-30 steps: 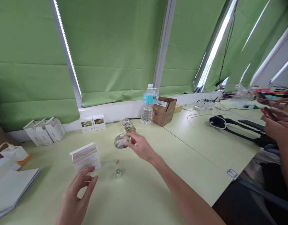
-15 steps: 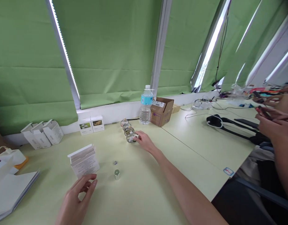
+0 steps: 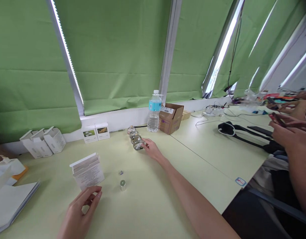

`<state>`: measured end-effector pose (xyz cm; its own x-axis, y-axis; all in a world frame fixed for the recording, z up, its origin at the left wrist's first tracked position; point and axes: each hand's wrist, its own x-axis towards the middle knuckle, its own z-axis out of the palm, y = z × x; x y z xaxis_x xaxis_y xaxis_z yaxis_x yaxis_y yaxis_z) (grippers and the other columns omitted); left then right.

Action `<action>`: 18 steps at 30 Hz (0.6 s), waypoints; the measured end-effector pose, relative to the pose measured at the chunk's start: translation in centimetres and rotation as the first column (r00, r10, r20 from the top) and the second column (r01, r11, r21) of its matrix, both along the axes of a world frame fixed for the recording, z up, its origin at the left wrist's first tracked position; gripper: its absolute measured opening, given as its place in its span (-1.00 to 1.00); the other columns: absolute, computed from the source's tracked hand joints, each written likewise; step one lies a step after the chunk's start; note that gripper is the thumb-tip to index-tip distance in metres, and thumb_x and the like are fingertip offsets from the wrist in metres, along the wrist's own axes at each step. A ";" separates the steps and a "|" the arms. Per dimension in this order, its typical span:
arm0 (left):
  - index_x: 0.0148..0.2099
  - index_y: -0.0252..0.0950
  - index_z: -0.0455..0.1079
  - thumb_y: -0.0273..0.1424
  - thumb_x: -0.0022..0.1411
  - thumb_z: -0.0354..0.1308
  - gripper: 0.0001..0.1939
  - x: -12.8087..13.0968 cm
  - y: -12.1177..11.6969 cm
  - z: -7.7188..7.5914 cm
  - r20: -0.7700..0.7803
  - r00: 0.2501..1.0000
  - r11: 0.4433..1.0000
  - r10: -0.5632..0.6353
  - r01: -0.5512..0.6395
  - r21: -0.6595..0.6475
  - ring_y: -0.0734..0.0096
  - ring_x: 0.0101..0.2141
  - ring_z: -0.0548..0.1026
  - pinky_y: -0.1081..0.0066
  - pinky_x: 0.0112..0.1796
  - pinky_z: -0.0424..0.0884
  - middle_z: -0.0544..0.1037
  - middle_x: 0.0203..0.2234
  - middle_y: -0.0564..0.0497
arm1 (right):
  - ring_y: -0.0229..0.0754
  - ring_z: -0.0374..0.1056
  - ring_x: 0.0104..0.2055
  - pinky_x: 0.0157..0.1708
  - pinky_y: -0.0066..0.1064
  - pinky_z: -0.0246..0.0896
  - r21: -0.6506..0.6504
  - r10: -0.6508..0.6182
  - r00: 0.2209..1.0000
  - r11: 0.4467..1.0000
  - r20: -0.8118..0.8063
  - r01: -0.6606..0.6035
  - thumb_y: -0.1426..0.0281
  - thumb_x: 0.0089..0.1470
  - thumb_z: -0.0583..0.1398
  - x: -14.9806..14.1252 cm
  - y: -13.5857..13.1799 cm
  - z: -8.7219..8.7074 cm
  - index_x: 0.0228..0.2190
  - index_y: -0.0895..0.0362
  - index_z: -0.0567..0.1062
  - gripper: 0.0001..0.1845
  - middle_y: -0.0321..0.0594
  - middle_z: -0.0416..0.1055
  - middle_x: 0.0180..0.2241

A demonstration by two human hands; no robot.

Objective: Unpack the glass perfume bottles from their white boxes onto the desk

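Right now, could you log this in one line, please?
right hand: on front glass bottle; left hand: by white box; cap: on table

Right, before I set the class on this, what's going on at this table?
A person's right hand has its fingers on the shiny round bottle at the near end of a short row. The left hand holds nothing visible; it is just in front of a white box, though whether they touch is unclear. A silvery cap and a small clear piece sit on the table to the box's right.
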<state>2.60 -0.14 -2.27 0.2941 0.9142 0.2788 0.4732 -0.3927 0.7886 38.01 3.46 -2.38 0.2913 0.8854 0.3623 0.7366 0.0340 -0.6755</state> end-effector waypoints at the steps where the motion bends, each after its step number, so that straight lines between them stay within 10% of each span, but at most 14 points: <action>1: -0.25 -0.15 0.46 0.08 0.11 0.04 -0.56 0.1 -0.1 0.0 0.012 1.000 1.000 0.012 -0.012 0.006 0.37 -0.47 0.52 0.56 -0.63 0.30 0.55 -0.47 0.05 | -0.19 0.31 -0.30 -0.16 -0.30 0.21 -0.001 -0.008 1.000 1.000 -0.001 0.008 0.31 0.15 0.07 -0.1 0.1 -0.1 0.06 0.25 0.36 -0.52 -0.03 0.38 -0.08; 13: -0.27 -0.17 0.47 0.09 0.12 0.02 -0.54 0.3 -0.4 0.3 0.001 1.000 0.999 0.030 -0.030 0.030 0.38 -0.48 0.50 0.55 -0.59 0.31 0.54 -0.48 0.04 | -0.13 0.34 -0.20 -0.08 -0.29 0.13 -0.062 -0.168 0.985 0.983 0.042 0.171 0.41 0.16 0.03 -1.2 -2.1 3.6 -0.06 0.26 0.42 -0.65 0.03 0.40 -0.08; 18: -0.23 -0.17 0.47 0.05 0.13 0.04 -0.57 -0.1 0.0 0.0 -0.027 0.999 0.999 -0.023 0.024 0.037 0.38 -0.48 0.50 0.57 -0.62 0.28 0.54 -0.46 0.03 | -0.23 0.38 -0.37 -0.36 -0.47 0.21 -0.218 0.144 0.989 0.966 0.018 -0.137 0.16 0.05 0.18 -4.9 -5.1 6.3 -0.34 0.11 0.56 -0.70 -0.24 0.50 -0.35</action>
<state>2.50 -0.11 -2.22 0.3236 0.8959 0.3042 0.4839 -0.4330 0.7605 33.08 -1.68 3.93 0.1492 0.9749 0.1654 0.7572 -0.0050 -0.6532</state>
